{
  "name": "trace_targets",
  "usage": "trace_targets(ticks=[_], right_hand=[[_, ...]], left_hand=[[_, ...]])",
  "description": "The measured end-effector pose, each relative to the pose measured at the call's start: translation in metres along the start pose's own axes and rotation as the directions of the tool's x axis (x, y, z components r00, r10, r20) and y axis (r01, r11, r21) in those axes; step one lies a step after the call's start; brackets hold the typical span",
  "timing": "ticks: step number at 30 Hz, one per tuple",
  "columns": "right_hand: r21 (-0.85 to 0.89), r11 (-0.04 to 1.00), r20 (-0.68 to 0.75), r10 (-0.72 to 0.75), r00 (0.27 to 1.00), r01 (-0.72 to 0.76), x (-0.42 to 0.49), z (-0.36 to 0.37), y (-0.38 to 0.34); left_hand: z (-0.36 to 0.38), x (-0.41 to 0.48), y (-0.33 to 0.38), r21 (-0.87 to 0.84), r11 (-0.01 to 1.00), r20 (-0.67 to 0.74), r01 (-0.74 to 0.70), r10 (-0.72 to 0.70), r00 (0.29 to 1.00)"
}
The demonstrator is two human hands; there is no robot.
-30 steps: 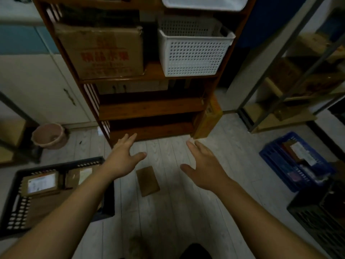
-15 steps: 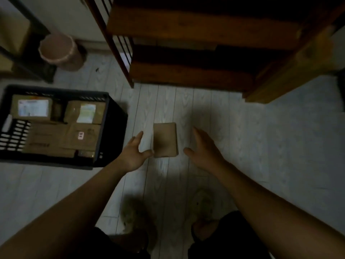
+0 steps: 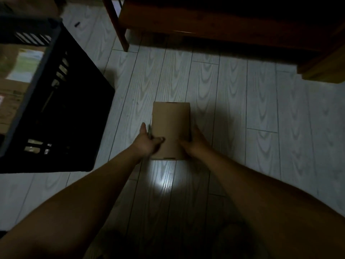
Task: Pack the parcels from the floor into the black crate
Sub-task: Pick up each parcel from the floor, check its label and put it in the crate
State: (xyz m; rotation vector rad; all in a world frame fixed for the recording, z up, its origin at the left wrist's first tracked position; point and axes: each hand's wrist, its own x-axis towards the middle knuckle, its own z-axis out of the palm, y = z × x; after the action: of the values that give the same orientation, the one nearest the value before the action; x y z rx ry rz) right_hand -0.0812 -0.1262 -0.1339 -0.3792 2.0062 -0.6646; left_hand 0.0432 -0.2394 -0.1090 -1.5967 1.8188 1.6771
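Observation:
A flat brown cardboard parcel (image 3: 170, 124) lies on the pale wood-grain floor in the middle of the head view. My left hand (image 3: 147, 141) grips its near left edge, thumb on top. My right hand (image 3: 194, 143) grips its near right edge, thumb on top. Whether the parcel is off the floor I cannot tell. The black crate (image 3: 61, 101) stands at the left, its slotted wall facing the parcel. Several brown parcels (image 3: 11, 101) with labels lie inside it.
A dark wooden shelf unit (image 3: 224, 21) spans the far side, with one leg (image 3: 117, 28) near the crate's corner and a thick foot (image 3: 323, 68) at the right. Bare floor (image 3: 280, 128) lies to the right of the parcel.
The view has dropped much closer to the floor. Both hands, open beside the parcel half a second ago, have closed onto its two sides.

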Motion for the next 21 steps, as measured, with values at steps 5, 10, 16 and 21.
trace_targets(ticks=[5, 10, 16, 21], right_hand=[[0.019, 0.996, 0.042, 0.087, 0.995, -0.087, 0.012, 0.013, 0.0], [0.008, 0.999, -0.01, 0.04, 0.999, -0.04, 0.005, 0.011, -0.005], [0.055, 0.998, -0.111, 0.016, 0.994, -0.01, -0.011, 0.004, -0.036], [0.105, 0.994, -0.101, 0.022, 0.995, -0.011, -0.103, -0.047, -0.101]], left_hand=[[0.005, 0.01, -0.004, -0.028, 0.996, 0.106, 0.082, -0.079, 0.991], [0.002, 0.012, -0.007, -0.057, 0.997, 0.066, 0.044, -0.04, 0.997], [-0.011, -0.007, 0.017, -0.03, 0.997, -0.041, -0.069, 0.068, 0.997], [-0.057, -0.104, 0.076, -0.063, 0.993, -0.059, -0.1, 0.097, 0.994]])
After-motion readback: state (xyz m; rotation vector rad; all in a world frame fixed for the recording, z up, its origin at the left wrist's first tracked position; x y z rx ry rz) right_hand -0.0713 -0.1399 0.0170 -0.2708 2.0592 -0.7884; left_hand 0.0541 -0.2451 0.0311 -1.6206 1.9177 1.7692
